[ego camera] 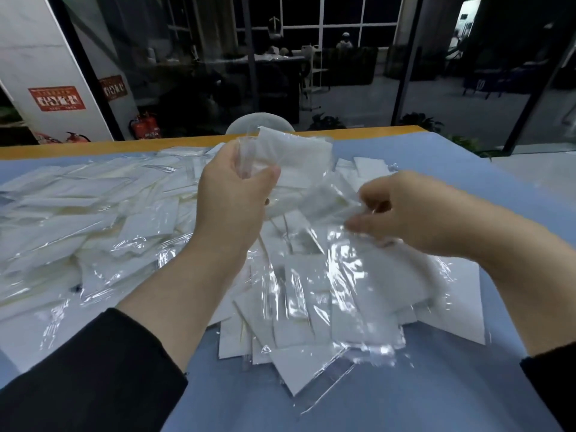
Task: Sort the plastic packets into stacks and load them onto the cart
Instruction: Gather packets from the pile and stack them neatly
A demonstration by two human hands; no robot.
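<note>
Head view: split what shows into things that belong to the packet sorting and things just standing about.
Belongs to the job:
- packet held up by the left hand
- packet pinched by the right hand
- loose pile of packets on the blue table

Just standing about:
- fire extinguishers
- white chair back
- red sign

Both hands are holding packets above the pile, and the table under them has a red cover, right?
Not quite: the head view shows a blue table cover, not red. The left hand and right hand do each hold packets above the pile.
</note>
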